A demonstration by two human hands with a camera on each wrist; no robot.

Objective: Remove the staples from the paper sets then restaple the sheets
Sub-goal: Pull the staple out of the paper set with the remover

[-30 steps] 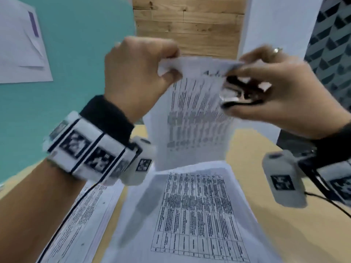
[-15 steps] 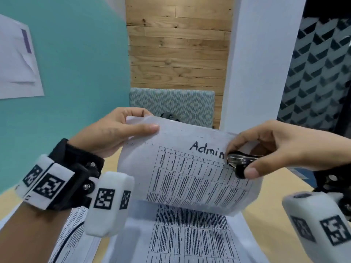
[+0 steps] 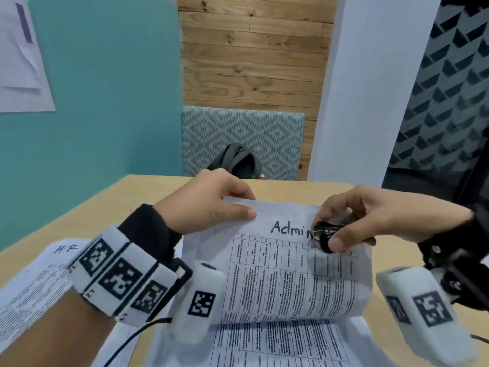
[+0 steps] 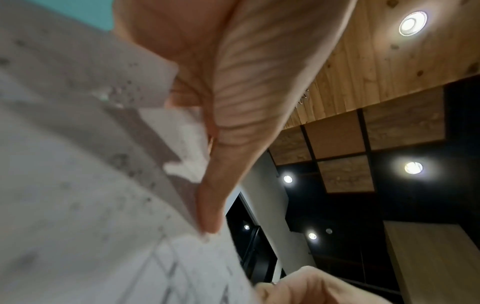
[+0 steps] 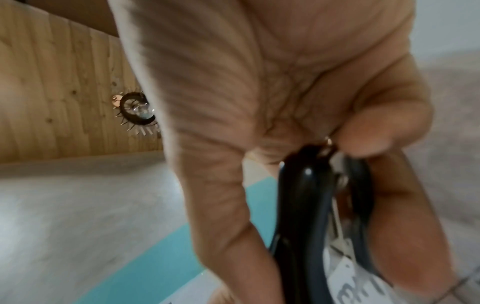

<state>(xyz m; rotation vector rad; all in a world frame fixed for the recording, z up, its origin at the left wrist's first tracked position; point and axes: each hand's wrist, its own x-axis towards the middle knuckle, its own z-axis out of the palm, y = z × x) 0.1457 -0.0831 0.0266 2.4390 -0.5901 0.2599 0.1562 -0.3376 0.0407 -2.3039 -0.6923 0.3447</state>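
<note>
White paper set [image 3: 285,282] with black tables, black staple remover [image 3: 326,238] at three o'clock, tan table [image 3: 111,207], teal wall [image 3: 105,102] at ten, zigzag-patterned chair [image 3: 264,139] at twelve.

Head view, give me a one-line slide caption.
Left hand pinches the Admin sheet while right hand clamps a staple remover on it.

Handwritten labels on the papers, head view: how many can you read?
2. "Admin" is on the held paper set; "H R" is on the sheets at the table's left. Others may be hidden.
</note>
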